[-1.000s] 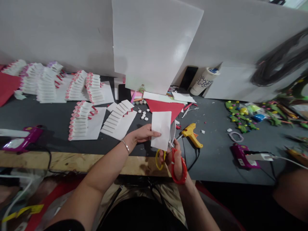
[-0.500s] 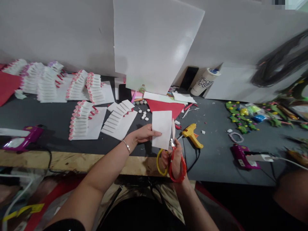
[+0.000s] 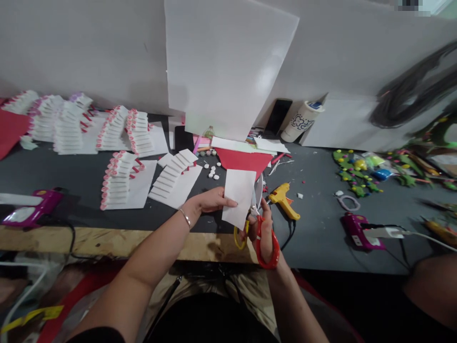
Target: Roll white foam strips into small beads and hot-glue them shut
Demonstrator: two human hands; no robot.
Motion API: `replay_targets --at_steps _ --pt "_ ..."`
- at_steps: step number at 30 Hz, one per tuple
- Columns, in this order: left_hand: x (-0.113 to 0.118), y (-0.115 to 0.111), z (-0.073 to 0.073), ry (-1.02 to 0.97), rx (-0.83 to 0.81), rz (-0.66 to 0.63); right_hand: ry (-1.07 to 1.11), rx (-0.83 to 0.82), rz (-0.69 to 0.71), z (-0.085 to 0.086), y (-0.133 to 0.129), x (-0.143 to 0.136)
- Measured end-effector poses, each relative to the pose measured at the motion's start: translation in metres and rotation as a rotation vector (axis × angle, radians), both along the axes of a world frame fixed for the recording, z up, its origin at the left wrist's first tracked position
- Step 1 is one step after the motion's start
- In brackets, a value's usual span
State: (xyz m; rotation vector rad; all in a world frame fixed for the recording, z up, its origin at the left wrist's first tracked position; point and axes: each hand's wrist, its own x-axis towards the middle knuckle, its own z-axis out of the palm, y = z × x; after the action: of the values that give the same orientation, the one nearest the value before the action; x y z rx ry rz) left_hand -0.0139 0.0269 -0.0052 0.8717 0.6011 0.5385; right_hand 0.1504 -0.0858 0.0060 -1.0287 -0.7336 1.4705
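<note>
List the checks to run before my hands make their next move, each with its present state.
1. Left hand has a grip on the white card: ok.
2. Right hand holds the scissors by the handles: ok.
3. Left thumb away from the blades, on the card's face: ok.
4. Exact spot where the blades meet the card: cannot tell, too small.
5. Yellow glue gun well away from the right hand: not ok, its nozzle points toward the fingers, close by in view.
6. Glue gun cold: cannot tell.
</note>
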Motion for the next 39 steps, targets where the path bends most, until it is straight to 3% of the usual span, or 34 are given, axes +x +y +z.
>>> replay_targets --at_steps 18,24,29,31,34,39 --pt "0.000 0.000 0.001 0.002 -0.017 -0.012 0.046 -0.091 -0.101 0.010 0.002 -0.015" --pt "-0.004 0.003 -0.002 -0.002 -0.024 -0.022 0.034 -0.048 -0.076 0.013 -0.001 -0.014" --pt "-0.004 0.002 -0.004 0.023 -0.029 -0.056 -0.028 -0.005 -0.087 0.025 0.002 -0.008" --pt "-0.003 0.003 -0.005 0.008 -0.035 -0.027 -0.100 0.031 -0.120 0.032 0.008 0.006" --pt "-0.001 0.007 -0.007 -0.029 -0.067 0.125 -0.318 0.117 -0.152 0.039 0.026 0.047" --pt "0.001 0.014 -0.007 -0.064 -0.143 0.385 -1.045 0.080 -0.303 0.028 0.062 0.141"
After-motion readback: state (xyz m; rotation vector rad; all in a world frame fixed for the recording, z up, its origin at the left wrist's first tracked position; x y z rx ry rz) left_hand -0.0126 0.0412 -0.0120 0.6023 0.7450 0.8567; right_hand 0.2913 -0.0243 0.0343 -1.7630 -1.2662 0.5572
